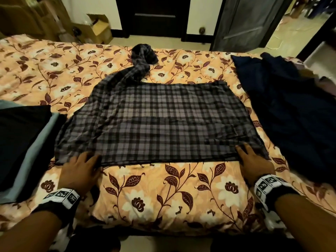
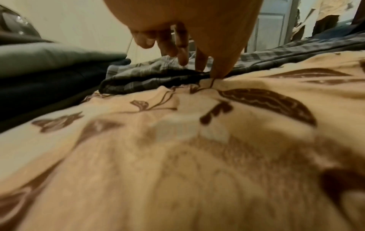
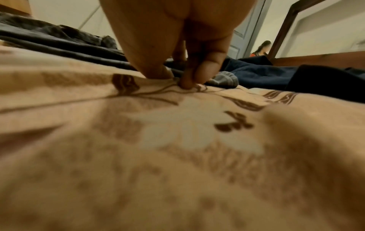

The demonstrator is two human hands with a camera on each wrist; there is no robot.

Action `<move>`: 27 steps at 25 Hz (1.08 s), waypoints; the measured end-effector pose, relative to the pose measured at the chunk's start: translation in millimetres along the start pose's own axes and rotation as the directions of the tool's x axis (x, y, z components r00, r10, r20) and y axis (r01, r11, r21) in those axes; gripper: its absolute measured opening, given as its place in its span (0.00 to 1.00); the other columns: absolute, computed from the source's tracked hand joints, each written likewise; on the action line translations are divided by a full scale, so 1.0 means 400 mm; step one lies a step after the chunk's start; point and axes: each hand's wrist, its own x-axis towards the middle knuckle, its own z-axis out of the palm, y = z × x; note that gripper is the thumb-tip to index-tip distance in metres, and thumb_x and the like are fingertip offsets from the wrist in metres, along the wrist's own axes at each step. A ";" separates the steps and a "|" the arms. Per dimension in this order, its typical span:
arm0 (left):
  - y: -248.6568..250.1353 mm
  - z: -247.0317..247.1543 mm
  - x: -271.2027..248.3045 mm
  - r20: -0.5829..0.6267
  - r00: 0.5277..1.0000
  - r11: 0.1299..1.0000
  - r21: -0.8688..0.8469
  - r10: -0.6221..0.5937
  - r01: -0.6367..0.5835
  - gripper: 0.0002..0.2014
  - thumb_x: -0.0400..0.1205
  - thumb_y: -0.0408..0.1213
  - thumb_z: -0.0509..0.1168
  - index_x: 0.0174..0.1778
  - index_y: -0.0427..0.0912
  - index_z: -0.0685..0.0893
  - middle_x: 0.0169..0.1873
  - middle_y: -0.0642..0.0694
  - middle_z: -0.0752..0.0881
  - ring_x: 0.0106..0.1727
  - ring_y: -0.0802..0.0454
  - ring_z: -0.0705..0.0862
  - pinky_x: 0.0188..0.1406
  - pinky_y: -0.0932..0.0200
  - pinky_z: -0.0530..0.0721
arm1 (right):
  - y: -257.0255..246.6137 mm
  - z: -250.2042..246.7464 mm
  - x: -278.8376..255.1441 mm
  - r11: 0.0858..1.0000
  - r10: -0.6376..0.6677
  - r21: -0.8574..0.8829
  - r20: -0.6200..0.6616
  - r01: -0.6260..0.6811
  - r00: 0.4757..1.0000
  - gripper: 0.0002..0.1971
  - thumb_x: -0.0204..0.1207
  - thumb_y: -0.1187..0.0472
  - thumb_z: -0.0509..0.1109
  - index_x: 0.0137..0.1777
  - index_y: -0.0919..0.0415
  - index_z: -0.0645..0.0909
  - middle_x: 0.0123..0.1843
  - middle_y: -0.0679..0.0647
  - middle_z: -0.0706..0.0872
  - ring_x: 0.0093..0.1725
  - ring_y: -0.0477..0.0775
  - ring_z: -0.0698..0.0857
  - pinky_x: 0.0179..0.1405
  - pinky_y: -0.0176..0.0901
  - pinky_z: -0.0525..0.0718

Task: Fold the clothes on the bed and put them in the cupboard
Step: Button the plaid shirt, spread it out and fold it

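A grey-and-black plaid shirt (image 1: pixel 163 120) lies spread flat in the middle of the bed, one sleeve (image 1: pixel 140 64) twisted away toward the far edge. My left hand (image 1: pixel 81 166) rests on the shirt's near left corner. In the left wrist view its straight fingers (image 2: pixel 199 62) point down onto the plaid hem (image 2: pixel 150 82). My right hand (image 1: pixel 251 159) is at the near right corner. There, in the right wrist view, the thumb (image 3: pixel 156 68) and a bent finger pinch at the hem where it meets the floral bedsheet (image 3: pixel 177 140).
A folded stack of dark and grey-blue clothes (image 1: pixel 23 142) sits at the bed's left. A loose heap of navy clothes (image 1: pixel 287 110) covers the right side. Beyond the bed are a dark door (image 1: pixel 154 15), cardboard boxes (image 1: pixel 100 28) and an open grey door (image 1: pixel 245 20).
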 end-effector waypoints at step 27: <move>-0.060 -0.231 -0.165 0.126 0.988 0.992 -0.085 -0.086 0.097 0.18 0.81 0.30 0.58 0.65 0.45 0.84 0.62 0.38 0.84 0.62 0.38 0.83 0.58 0.48 0.83 | 0.122 -0.196 -0.193 0.983 0.151 0.087 0.103 -0.160 0.983 0.13 0.83 0.60 0.61 0.62 0.62 0.81 0.56 0.62 0.84 0.54 0.63 0.83 0.49 0.47 0.78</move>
